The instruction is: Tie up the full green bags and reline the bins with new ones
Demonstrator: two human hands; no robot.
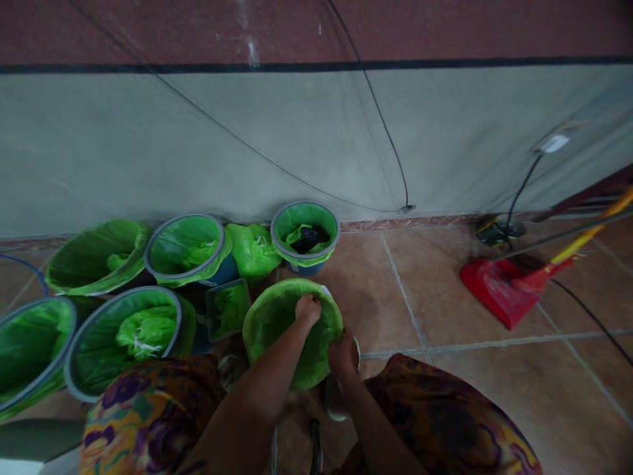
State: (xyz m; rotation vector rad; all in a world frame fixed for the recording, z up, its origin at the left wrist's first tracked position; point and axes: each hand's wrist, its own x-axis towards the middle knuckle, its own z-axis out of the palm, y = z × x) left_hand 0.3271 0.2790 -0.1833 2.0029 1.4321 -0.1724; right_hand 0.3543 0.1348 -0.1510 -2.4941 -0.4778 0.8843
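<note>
A bin lined with a green plastic bag [267, 310] stands on the floor between my knees. My left hand [308, 309] reaches over its opening, fingers closed, close to the far inner side. Whether the fingers pinch the bag there I cannot tell. At the right rim, my right hand [343, 355] is closed around the edge of the bag. The bin's own body is mostly hidden by the bag and my arms. Just left of it sits a small square container [210, 313] with green plastic inside.
Left stand several green-lined bins, one holding a knotted green bag [148, 330]. A full green bag [253, 249] leans near a bin [305, 266] with black plastic inside by the wall. On the right lie a red dustpan [499, 290], a yellow handle [583, 244] and cables.
</note>
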